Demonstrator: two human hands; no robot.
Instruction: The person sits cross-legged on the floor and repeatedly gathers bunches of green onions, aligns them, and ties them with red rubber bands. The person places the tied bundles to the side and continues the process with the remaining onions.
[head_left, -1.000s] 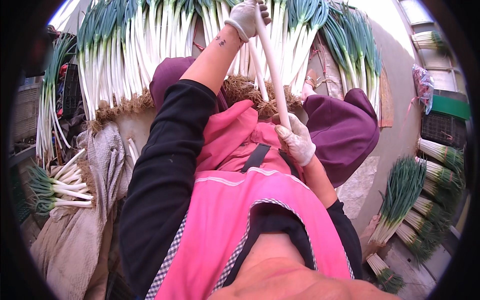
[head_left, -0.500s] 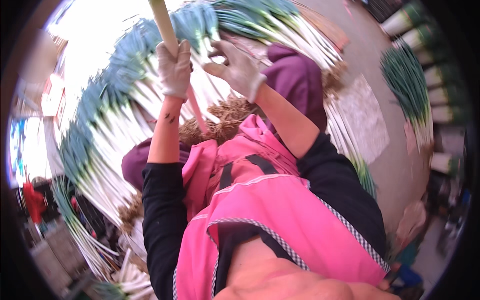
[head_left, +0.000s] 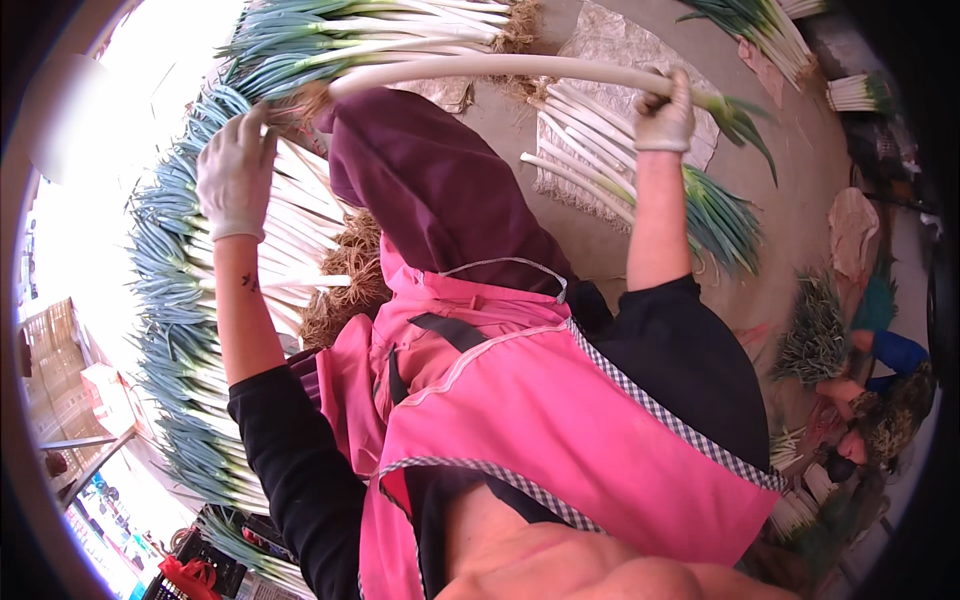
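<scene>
A long green onion (head_left: 480,68) stretches between my hands above the floor, bowed slightly upward, with its white stalk in the middle. My left hand (head_left: 235,180), in a pale glove, is closed at the brown root end, its fingertips among the roots. The gloved right hand (head_left: 665,115) wraps round the stalk near the green leaves, which hang beyond it. Below the left hand lies a long row of green onions (head_left: 190,330), leaves outward and roots toward my knees. Another small pile of green onions (head_left: 600,150) rests on a sheet under the right hand.
More green onions (head_left: 390,30) lie at the far side. A crumpled sheet (head_left: 625,50) covers part of the floor. At the right, a co-worker in a blue sleeve (head_left: 900,350) is beside a leafy bundle (head_left: 815,335). A red bag (head_left: 190,577) sits on dark crates at lower left.
My view has turned to the right. The onion has gone from upright in my left hand to lying across both hands. My right hand has closed on its leaf end.
</scene>
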